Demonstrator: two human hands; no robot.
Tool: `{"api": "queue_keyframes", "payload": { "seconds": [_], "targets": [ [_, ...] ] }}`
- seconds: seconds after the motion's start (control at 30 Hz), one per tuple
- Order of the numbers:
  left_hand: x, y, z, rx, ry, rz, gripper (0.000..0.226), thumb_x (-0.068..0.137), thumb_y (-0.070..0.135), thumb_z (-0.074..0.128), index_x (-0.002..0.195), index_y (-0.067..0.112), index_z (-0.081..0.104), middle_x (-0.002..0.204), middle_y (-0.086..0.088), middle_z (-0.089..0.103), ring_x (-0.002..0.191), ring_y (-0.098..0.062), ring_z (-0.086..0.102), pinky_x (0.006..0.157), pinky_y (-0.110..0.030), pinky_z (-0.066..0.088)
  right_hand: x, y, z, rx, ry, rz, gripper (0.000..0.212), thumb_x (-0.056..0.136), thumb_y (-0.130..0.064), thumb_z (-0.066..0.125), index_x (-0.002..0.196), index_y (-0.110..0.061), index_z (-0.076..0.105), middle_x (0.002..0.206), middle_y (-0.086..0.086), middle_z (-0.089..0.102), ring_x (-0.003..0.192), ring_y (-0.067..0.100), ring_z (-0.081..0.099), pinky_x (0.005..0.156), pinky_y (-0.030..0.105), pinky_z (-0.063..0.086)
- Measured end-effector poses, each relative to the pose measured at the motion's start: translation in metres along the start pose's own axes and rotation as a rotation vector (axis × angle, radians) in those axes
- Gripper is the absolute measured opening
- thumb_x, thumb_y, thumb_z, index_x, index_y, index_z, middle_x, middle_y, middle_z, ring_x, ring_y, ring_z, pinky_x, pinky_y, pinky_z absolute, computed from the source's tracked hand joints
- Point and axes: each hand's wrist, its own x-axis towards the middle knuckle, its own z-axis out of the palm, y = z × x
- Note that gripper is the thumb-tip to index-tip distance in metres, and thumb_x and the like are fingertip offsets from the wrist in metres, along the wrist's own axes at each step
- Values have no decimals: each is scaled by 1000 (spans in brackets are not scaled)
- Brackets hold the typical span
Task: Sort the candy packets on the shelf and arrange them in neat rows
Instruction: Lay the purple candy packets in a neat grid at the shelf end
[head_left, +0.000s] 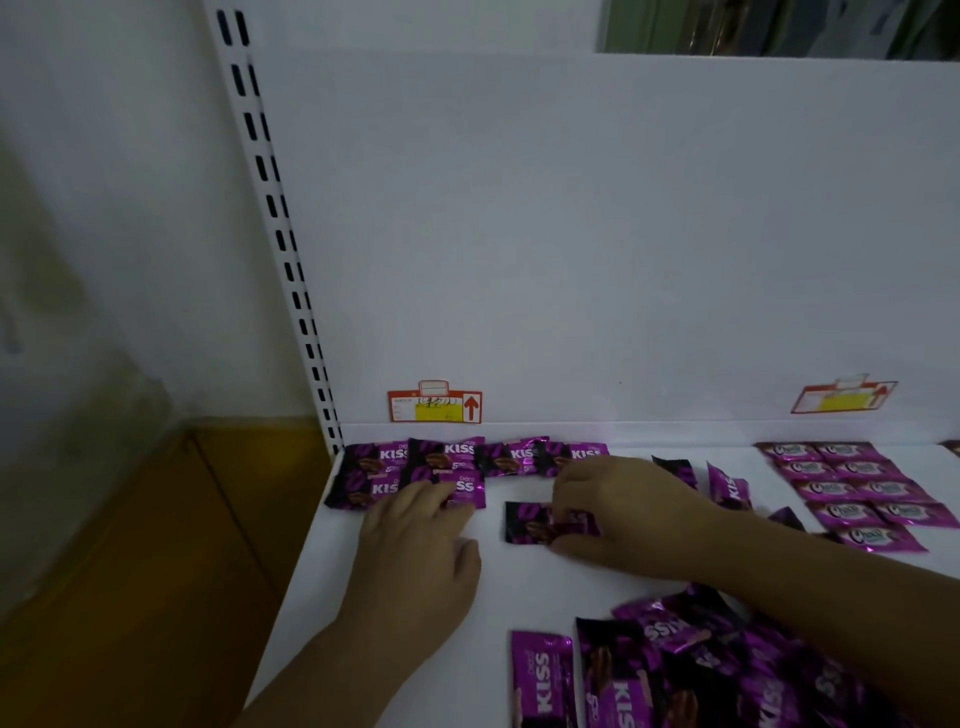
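While left hand (415, 551) is lying flat on the shelf (519, 582), its fingers are reaching out straight and slightly spread onto the right-hand packet of the second row (410, 488), pressing on it, not curling round it. Right hand (623, 514) is pinching a single packet (532, 522) by its right end, thumb at the near edge, fingertips curling over the far edge. That packet is lying flat on the shelf, just right of the second row and apart from it, in front of the back row (478, 456).

Back row is sitting along the rear lip: four Kiss packets side by side, some overlapping. Second row is showing two packets, touching the back row. Stray packets (727, 486) are lying tilted beyond the right wrist. Unsorted pile (701, 670) is sitting at front right, partly under the right forearm. Pink packets (852, 488) are lying in two columns at far right. Price tags (435, 406) are sticking on the back panel, two of them. Slotted upright (280, 234) is running up from the shelf's left rear corner.
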Motion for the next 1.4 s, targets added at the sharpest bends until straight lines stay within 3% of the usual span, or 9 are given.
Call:
{"api": "queue_keyframes", "payload": {
  "seconds": [0.17, 0.63, 0.77, 0.83, 0.93, 1.07, 1.17, 1.3, 1.4],
  "targets": [
    [2, 0, -1, 1, -16, -5, 42, 93, 42, 36, 135, 38, 39, 147, 17, 28, 136, -5, 16, 113, -31, 6, 17, -9, 4, -86, 123, -73, 27, 88, -37, 56, 97, -15, 69, 99, 4, 65, 92, 24, 59, 78, 38, 49],
    [1, 2, -7, -47, 13, -31, 45, 93, 42, 40, 137, 36, 36, 144, 18, 31, 137, -5, 13, 115, -34, 3, 33, -10, 4, -28, 73, -22, 31, 91, -38, 53, 111, -19, 66, 120, 2, 58, 108, 20, 50, 92, 33, 41],
    [-5, 9, -19, -252, 86, 142, 28, 89, 44, 48, 114, 35, 59, 108, 25, 50, 111, 7, 39, 102, -25, 28, 21, -12, -15, -12, 91, -44, 25, 86, -33, 63, 102, -16, 69, 109, 5, 63, 98, 21, 56, 86, 34, 46],
    [-11, 19, -26, -346, -91, 274, 40, 79, 64, 45, 103, 38, 63, 82, 31, 48, 93, 9, 44, 80, -20, 36, 9, -12, -22, 40, 70, -43, 21, 85, -32, 65, 98, -16, 69, 104, 3, 65, 94, 20, 57, 83, 31, 46],
    [-18, 25, -25, -247, -419, 382, 67, 59, 85, 48, 110, 43, 56, 87, 29, 48, 93, 11, 38, 69, -17, 35, -8, -9, -29, 121, -16, 13, 21, 86, -34, 63, 103, -22, 69, 107, -6, 65, 99, 10, 55, 89, 22, 42],
    [-20, 24, -24, -283, -483, 303, 51, 56, 73, 67, 95, 44, 53, 92, 25, 49, 91, 10, 41, 72, -18, 45, -25, -6, -31, 144, -71, 88, 21, 88, -37, 60, 104, -27, 67, 104, -12, 65, 93, 1, 56, 81, 9, 39],
    [-19, 22, -24, -512, -503, 124, 38, 60, 52, 78, 86, 46, 51, 89, 20, 62, 80, 5, 59, 64, -23, 55, -30, -10, -28, 193, -66, 93, 18, 87, -34, 62, 101, -25, 69, 98, -13, 68, 85, -1, 58, 71, 1, 36],
    [-13, 18, -26, -903, -381, -66, 37, 73, 15, 77, 90, 44, 61, 89, 12, 70, 78, -8, 69, 68, -29, 58, -33, -21, -26, 380, -40, 145, 23, 87, -34, 62, 109, -27, 65, 95, -14, 69, 82, -7, 59, 69, 5, 43],
    [-12, 20, -29, -1050, -366, -104, 47, 74, 6, 74, 107, 36, 60, 83, 0, 73, 78, -15, 70, 69, -24, 55, -29, -34, -25, 633, -15, 244, 42, 82, -45, 62, 121, -34, 51, 95, -14, 69, 81, -4, 62, 72, 14, 50]
  ]
}}
